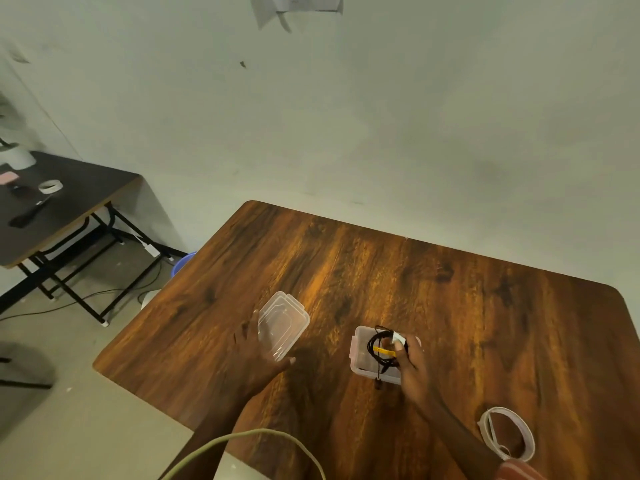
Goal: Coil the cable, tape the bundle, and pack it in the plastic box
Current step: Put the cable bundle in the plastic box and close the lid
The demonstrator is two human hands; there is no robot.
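we see a broad table of dark, orange-streaked wood grain (433, 278) filling the lower right of the head view, set against a pale greenish wall (346, 116). at about nine o'clock from it, well apart, stands a smaller dark brown folding table with black legs (76, 202), and a small white roll (50, 186) lies on its top.

on the big table, near five o'clock, we find a white roll of tape, a wide thin ring lying flat (506, 434). at about six o'clock a pale greenish cord (249, 441) arcs across the bottom edge, close to the camera.

nearer the middle, our left hand (258, 355) reaches to eight o'clock and grips the near edge of a clear rectangular plastic lid (282, 329), fingers spread along it and the thumb at its corner; we cannot tell whether the lid rests on the wood or is lifted.

at the table's centre-low sits a clear rectangular plastic box (360, 358), open at the top. our right hand (410, 362) is closed around a coiled black cable bound with a yellow strip and a bit of white tape (381, 348), holding it in the mouth of the box. one black cable end hangs over the near wall of the box toward six o'clock.
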